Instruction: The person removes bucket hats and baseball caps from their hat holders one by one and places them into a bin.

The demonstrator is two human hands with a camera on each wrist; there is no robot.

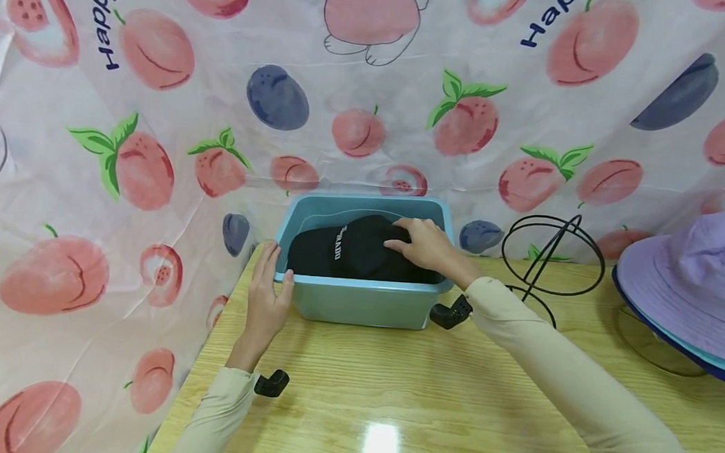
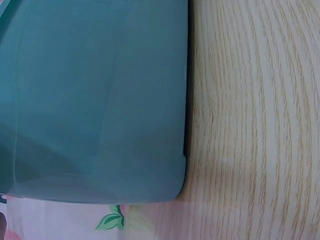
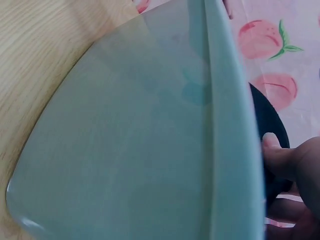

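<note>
A black cap [image 1: 361,251] with white lettering lies inside a blue-green plastic bin [image 1: 364,303]. From the right, my right hand [image 1: 426,244] reaches over the rim and grips the cap's crown between thumb and fingers. In the right wrist view, the thumb and the black cap [image 3: 267,120] show past the bin's rim [image 3: 230,150]. My left hand [image 1: 267,297] rests against the bin's front left corner with its fingers straight. The left wrist view holds mostly the bin's wall [image 2: 100,100]; nearly all of the left hand is out of that view.
A wooden table [image 1: 340,391] bears the bin, which stands near a fruit-printed cloth [image 1: 341,163] at the back. To the right are a black wire stand [image 1: 547,258] and a stack of bucket hats topped by a lilac one [image 1: 696,274].
</note>
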